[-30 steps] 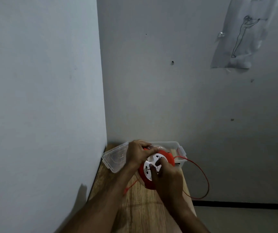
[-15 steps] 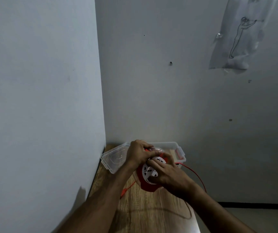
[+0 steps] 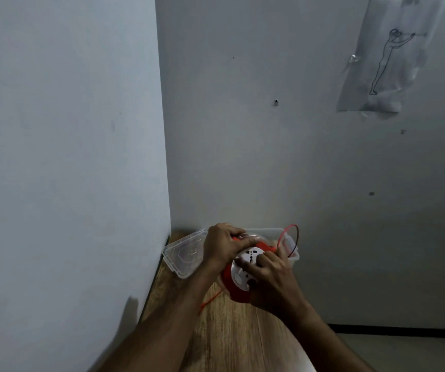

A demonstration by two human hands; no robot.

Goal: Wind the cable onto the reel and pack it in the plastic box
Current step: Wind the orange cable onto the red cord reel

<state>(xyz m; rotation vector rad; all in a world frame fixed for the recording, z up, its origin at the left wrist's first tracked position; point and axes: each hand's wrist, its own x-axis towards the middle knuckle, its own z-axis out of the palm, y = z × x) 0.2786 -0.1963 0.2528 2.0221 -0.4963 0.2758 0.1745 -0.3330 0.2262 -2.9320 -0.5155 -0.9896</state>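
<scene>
Grey walls are meeting in a corner, and a wooden table (image 3: 232, 336) is sitting tight against them. A person is standing over it, working on a red cable reel (image 3: 238, 287) with a white socket face. The left hand (image 3: 222, 247) is curling over the top rim of the reel and gripping it. The right hand (image 3: 268, 280) is wrapping around the near side, with fingers pressing on the white face. So the reel is sitting between both hands, just above the table. A clear plastic box (image 3: 292, 244) is waiting right behind it, and its lid (image 3: 185, 257) is lying beside it on the left. Some red cable (image 3: 287, 237) is looping up over the box, and a bit is hanging low on the left. I think that loose loop could catch on the box edge and tangle.
</scene>
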